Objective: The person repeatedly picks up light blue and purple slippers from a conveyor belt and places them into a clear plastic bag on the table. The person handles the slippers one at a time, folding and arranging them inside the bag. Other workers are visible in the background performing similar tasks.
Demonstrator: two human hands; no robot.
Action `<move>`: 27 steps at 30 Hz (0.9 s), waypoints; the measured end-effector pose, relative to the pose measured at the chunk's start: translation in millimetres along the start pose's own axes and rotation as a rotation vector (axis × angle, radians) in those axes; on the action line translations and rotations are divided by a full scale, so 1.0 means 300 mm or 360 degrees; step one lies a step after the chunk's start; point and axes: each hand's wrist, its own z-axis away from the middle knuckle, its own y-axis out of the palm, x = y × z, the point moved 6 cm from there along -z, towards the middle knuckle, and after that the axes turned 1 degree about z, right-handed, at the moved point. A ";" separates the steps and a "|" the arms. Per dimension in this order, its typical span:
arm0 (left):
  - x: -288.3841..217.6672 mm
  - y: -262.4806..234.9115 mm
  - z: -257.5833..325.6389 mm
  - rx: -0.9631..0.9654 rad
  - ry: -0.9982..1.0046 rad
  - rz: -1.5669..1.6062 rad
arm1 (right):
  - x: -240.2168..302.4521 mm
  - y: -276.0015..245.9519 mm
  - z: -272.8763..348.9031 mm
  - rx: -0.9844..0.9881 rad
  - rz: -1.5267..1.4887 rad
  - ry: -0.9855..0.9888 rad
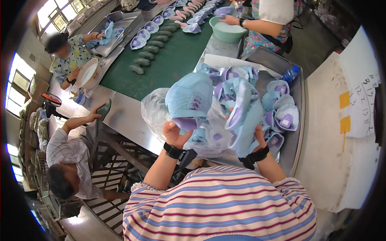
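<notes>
My left hand (175, 135) grips the lower edge of a light blue shoe upper (188, 94) with purple lacing, raised over a clear plastic bag (155, 110). A second light blue upper (243, 132) with a pale lilac lining tilts on its side in my right hand (259, 141), whose fingers are closed on its near edge and partly hidden. The two uppers are apart. Beyond them, several more blue and lilac uppers (286, 116) lie piled in a metal tray (296, 154).
A blue-capped bottle (290, 74) lies in the tray. On the green worktop (173, 60) are rows of dark shoe lasts (151, 50) and uppers. Someone by a green basin (228, 33) stands far right. At left, one person holds a white basin (87, 73), another a dark last (104, 109).
</notes>
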 end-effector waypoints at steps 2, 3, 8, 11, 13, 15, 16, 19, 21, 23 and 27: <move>0.027 -0.007 -0.008 0.0023 -0.0037 -0.0020 | -0.015 -0.054 0.005 0.0076 0.0057 0.0040; 0.055 0.005 -0.019 0.0111 -0.0086 0.0047 | -0.033 -0.024 0.005 0.0179 0.0078 0.0011; 0.154 -0.045 -0.077 -0.0115 -0.0083 -0.0298 | -0.011 -0.003 -0.029 0.0232 -0.0056 -0.0189; 0.085 -0.094 -0.120 -0.0043 -0.0033 -0.0340 | 0.196 -0.148 -0.027 -0.0068 -0.0118 -0.0492; 0.052 -0.062 -0.136 -0.0062 -0.0048 -0.0435 | 0.300 -0.204 -0.004 -0.0183 -0.0027 -0.0558; 0.028 -0.067 -0.136 -0.0060 -0.0068 -0.0543 | 0.365 -0.247 0.045 -0.0485 0.0304 -0.0648; 0.025 -0.075 -0.131 -0.0022 -0.0065 -0.0571 | 0.368 -0.252 0.053 -0.0457 0.0272 -0.0661; 0.049 -0.098 -0.107 0.0004 -0.0123 -0.0506 | 0.333 -0.248 0.053 -0.0371 0.0088 -0.0787; 0.080 -0.111 -0.096 -0.0060 -0.0249 -0.0262 | 0.343 -0.288 0.012 -0.0080 0.0165 -0.0732; 0.115 -0.118 -0.086 -0.0124 -0.0373 -0.0150 | 0.310 -0.299 0.009 0.0115 0.0452 -0.0565; 0.178 -0.093 -0.055 -0.0213 -0.0539 -0.0407 | 0.077 0.016 -0.106 -0.0048 0.0719 -0.0144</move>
